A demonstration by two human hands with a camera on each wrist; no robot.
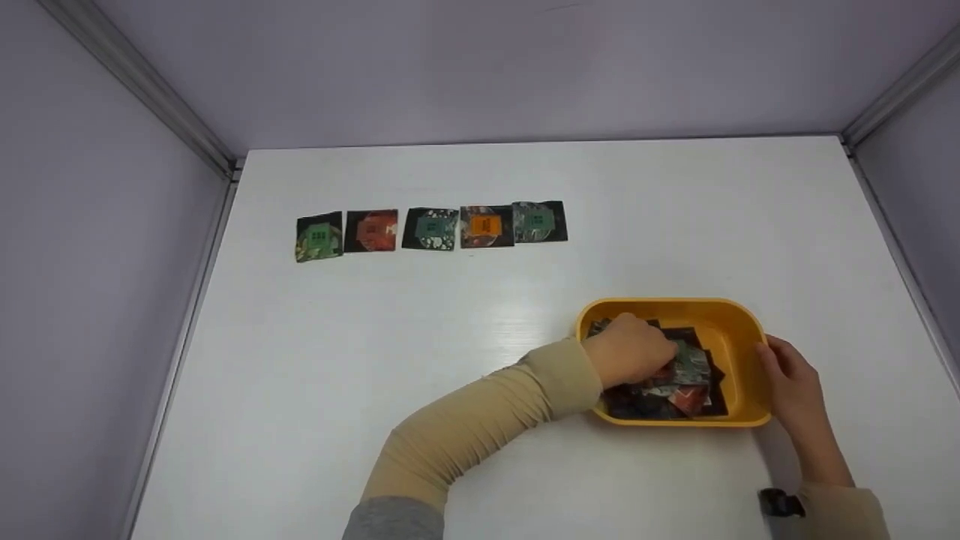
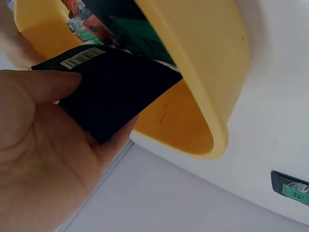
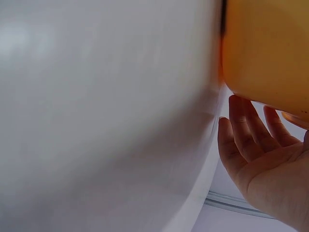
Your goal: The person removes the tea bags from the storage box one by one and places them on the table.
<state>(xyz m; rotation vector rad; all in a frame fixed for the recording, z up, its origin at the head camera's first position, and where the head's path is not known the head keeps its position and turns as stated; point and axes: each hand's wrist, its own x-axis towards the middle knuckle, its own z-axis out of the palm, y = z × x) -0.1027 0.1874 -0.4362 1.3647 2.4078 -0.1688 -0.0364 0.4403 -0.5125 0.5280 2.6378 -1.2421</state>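
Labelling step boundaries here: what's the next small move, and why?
Probably lift the barcoded dark packet clear of the yellow bin. The left grip pinches it inside the bin, the right grip holds the bin's end, and five flat packets lie in a row on the white table.

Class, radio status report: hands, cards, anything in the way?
Left hand pinching dark barcoded card at yellow tub. Right hand holding tub's right end. Five cards in a row. No obstruction seen.

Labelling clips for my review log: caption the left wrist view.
Left hand holding a dark barcoded packet at a yellow bin with more packets inside.
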